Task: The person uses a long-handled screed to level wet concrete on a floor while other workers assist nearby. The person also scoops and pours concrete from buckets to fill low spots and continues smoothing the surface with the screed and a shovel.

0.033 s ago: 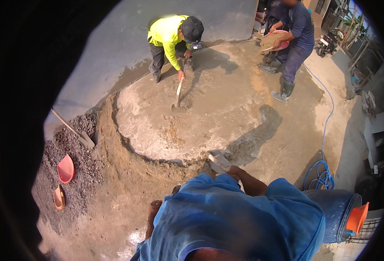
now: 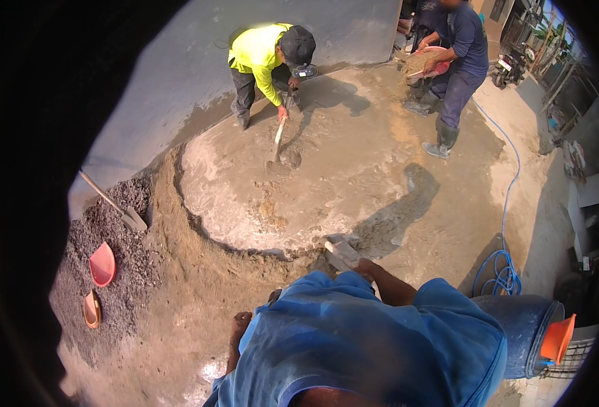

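Note:
My right hand is closed on a flat, pale grey, board-like piece at the near rim of a wet mortar patch; its kind I cannot make out. Lower left, beside my blue shirt, my left hand is curled closed, its palm hidden. Across the patch, a co-worker in a yellow top bends over a long-handled hoe whose blade sits in the mortar. Farther right, another person in dark blue holds a tilted red pan of sand, with sand at its lip.
A gravel heap at left bears a shovel, a red scoop-like pan and a smaller orange one. At right are a coiled blue hose, a blue drum and an orange pail. A grey wall bounds the far left.
The red pan tips more to the left, and sand spills at its edge. The co-worker's hoe has shifted slightly. My own hands stay in place.

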